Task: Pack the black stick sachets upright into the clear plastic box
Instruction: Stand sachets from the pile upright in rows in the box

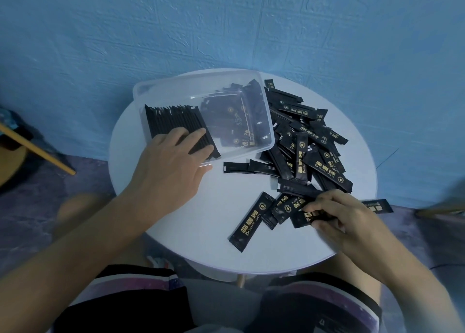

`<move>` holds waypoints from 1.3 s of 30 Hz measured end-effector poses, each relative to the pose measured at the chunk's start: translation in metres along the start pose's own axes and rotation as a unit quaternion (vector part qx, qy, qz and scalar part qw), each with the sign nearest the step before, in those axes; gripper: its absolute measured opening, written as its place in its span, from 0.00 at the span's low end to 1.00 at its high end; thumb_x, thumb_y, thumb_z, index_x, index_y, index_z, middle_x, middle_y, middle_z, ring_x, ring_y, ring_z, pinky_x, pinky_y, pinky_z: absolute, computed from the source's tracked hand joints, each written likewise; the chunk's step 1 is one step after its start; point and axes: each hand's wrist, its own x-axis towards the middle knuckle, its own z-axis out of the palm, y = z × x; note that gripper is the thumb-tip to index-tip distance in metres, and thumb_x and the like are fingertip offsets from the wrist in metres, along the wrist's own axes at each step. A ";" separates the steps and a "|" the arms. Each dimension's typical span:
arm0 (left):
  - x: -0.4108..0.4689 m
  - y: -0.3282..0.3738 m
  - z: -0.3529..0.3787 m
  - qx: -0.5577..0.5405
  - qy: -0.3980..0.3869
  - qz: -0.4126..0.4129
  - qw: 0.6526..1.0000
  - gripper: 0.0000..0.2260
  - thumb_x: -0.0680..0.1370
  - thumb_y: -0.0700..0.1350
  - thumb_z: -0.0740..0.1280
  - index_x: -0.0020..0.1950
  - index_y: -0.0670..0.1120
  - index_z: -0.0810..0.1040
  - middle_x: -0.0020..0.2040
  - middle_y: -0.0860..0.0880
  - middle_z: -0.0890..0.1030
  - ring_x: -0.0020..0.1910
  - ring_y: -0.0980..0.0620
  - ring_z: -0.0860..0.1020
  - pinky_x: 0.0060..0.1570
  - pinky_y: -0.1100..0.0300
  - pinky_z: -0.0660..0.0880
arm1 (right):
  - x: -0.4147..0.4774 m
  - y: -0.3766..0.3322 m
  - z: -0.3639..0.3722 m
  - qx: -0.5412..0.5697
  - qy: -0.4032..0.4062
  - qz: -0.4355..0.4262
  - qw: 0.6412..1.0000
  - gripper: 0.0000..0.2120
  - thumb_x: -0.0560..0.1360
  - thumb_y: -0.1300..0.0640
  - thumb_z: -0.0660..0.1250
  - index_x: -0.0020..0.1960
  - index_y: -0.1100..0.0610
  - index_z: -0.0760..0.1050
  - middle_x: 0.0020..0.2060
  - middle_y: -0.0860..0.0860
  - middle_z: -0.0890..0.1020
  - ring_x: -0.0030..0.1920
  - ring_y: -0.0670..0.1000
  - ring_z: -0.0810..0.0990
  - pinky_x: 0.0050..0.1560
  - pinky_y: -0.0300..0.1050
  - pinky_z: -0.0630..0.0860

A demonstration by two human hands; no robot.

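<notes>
The step in hand looks like gathering the next sachets. The right hand (347, 219) reaches to the near edge of the loose pile (309, 141) on the desk (201, 219), its grip narrow, thumb and curled fingers pinching 1 or 2 black stick sachets (302, 218). The left hand (173, 156) lies flat, fingers straight, pressing the packed row (171, 118) at the left end of the clear plastic box (141, 91). Next, the picked sachets likely need turning on edge and slotting in beside that row.
</notes>
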 end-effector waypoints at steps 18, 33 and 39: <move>0.001 0.001 -0.002 0.002 -0.020 -0.005 1.000 0.18 0.80 0.52 0.65 0.67 0.49 0.80 0.72 0.45 0.76 0.65 0.40 0.74 0.56 0.42 0.75 | 0.024 -0.024 0.015 0.074 -0.027 -0.065 0.995 0.16 0.76 0.61 0.73 0.58 0.43 0.80 0.53 0.38 0.76 0.50 0.46 0.77 0.45 0.30 0.70; 0.002 0.001 -0.002 -0.001 -0.012 -0.008 1.000 0.17 0.80 0.52 0.66 0.67 0.48 0.81 0.72 0.44 0.76 0.65 0.39 0.74 0.55 0.43 0.74 | 0.048 -0.042 0.015 0.088 -0.033 -0.078 0.993 0.09 0.76 0.61 0.74 0.48 0.48 0.81 0.46 0.42 0.75 0.40 0.39 0.74 0.40 0.29 0.66; 0.002 0.000 -0.001 0.004 -0.015 -0.006 1.000 0.18 0.80 0.52 0.66 0.68 0.49 0.80 0.72 0.45 0.76 0.65 0.40 0.74 0.56 0.44 0.74 | 0.065 -0.044 -0.001 0.124 -0.043 -0.063 0.989 0.10 0.75 0.61 0.74 0.47 0.46 0.81 0.49 0.40 0.76 0.40 0.46 0.75 0.41 0.31 0.68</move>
